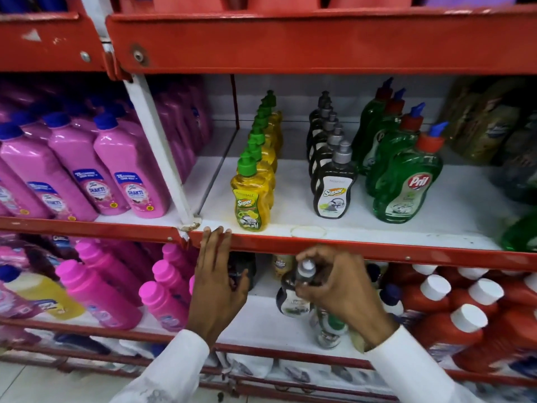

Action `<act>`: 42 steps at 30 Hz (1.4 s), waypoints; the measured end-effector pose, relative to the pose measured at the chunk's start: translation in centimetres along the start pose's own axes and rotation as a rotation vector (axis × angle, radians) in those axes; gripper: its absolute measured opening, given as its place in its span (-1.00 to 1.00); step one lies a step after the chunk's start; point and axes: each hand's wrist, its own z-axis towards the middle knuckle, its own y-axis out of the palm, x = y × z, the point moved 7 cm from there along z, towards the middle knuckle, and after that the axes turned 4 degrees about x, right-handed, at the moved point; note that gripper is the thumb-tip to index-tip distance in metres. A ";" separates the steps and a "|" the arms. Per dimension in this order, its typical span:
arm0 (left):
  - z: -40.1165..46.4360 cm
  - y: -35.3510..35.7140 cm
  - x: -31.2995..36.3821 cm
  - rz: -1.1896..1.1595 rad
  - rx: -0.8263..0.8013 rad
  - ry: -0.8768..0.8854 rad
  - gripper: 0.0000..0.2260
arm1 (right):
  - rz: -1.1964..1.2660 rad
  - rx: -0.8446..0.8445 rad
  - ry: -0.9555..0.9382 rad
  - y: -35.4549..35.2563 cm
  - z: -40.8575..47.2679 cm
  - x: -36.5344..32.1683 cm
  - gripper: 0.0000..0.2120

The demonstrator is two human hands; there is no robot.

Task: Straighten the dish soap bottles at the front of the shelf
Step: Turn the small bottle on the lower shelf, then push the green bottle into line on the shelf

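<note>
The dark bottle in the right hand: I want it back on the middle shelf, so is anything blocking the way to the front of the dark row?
The right hand holds the dark bottle below the shelf's red front edge, which it must be lifted over. Above that, the white shelf in front of the dark row looks bare, apart from a faint ring mark.

The shelf edge (348,250) is red painted metal, chipped and scuffed, over a matt white shelf board (305,205). The yellow bottles (251,199), dark bottles (334,193) and green bottles (404,193) are glossy translucent plastic with smooth paper-like labels. The pink bottles (128,170) are opaque shiny plastic. Both sleeves (174,370) look like soft white cloth.
</note>
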 end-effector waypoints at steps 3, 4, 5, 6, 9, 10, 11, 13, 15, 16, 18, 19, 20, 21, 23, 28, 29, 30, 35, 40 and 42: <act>-0.2 -0.1 1.0 -0.044 0.064 0.025 -0.45 | 0.040 0.147 -0.071 -6.0 -0.3 -4.3 -0.59; -0.8 0.0 1.6 -0.046 0.061 0.067 -0.49 | 0.046 0.194 -0.109 -7.5 -0.5 -5.7 -0.58; -1.3 0.2 2.3 -0.051 0.051 0.112 -0.51 | 0.045 0.237 -0.148 -8.7 -0.6 -6.9 -0.58; -1.4 0.5 3.0 -0.047 0.038 0.150 -0.53 | 0.045 0.275 -0.181 -9.7 -0.3 -7.8 -0.58; -0.1 2.4 4.5 -0.025 -0.001 0.236 -0.55 | 0.005 0.317 -0.251 -11.0 2.3 -9.4 -0.59; 1.2 2.9 6.5 -0.037 0.004 0.290 -0.55 | -0.010 0.374 -0.266 -12.9 2.7 -9.5 -0.58; 2.7 3.2 8.6 -0.038 0.013 0.344 -0.56 | -0.032 0.414 -0.275 -14.7 3.4 -9.5 -0.58; 3.3 4.2 9.2 -0.036 -0.020 0.342 -0.56 | -0.059 0.368 -0.260 -14.2 5.8 -8.9 -0.56; 2.7 4.3 9.2 -0.058 -0.013 0.308 -0.56 | -0.094 0.307 -0.243 -13.3 7.4 -8.1 -0.56; 2.2 4.4 9.0 -0.063 -0.010 0.298 -0.55 | -0.106 0.271 -0.229 -12.7 8.0 -7.5 -0.55; 1.5 4.6 8.8 -0.077 -0.034 0.295 -0.53 | -0.130 0.214 -0.205 -11.5 8.5 -6.3 -0.56; 1.4 4.7 8.8 -0.086 -0.044 0.304 -0.53 | -0.131 0.196 -0.203 -11.2 8.7 -5.9 -0.57; 1.2 4.9 8.8 -0.087 -0.046 0.317 -0.52 | -0.124 0.184 -0.201 -10.9 8.9 -5.5 -0.58; 0.9 5.2 8.7 -0.093 -0.052 0.315 -0.52 | -0.113 0.175 -0.197 -10.6 9.1 -5.3 -0.57; 0.5 5.3 8.5 -0.129 -0.047 0.285 -0.52 | -0.102 0.161 -0.200 -10.2 9.3 -5.1 -0.54; 0.5 5.1 9.8 -0.196 0.061 0.351 -0.57 | -0.053 0.211 -0.226 -11.1 8.4 -4.3 -0.44; 0.3 5.2 10.6 -0.192 0.065 0.404 -0.56 | -0.063 0.259 -0.238 -11.6 7.6 -3.8 -0.44; 0.2 5.5 11.6 -0.186 0.062 0.457 -0.56 | -0.062 0.323 -0.248 -12.2 6.5 -3.1 -0.47; 0.5 7.3 17.2 -0.179 0.000 0.636 -0.54 | 0.024 0.642 -0.192 -15.1 0.9 3.8 -0.59; 0.6 11.2 19.6 -0.122 -0.133 0.700 -0.53 | -0.080 0.978 -0.060 -19.2 -2.8 11.2 -0.55; 0.6 12.2 19.3 -0.087 -0.166 0.669 -0.51 | -0.085 1.134 0.013 -21.1 -3.7 13.4 -0.48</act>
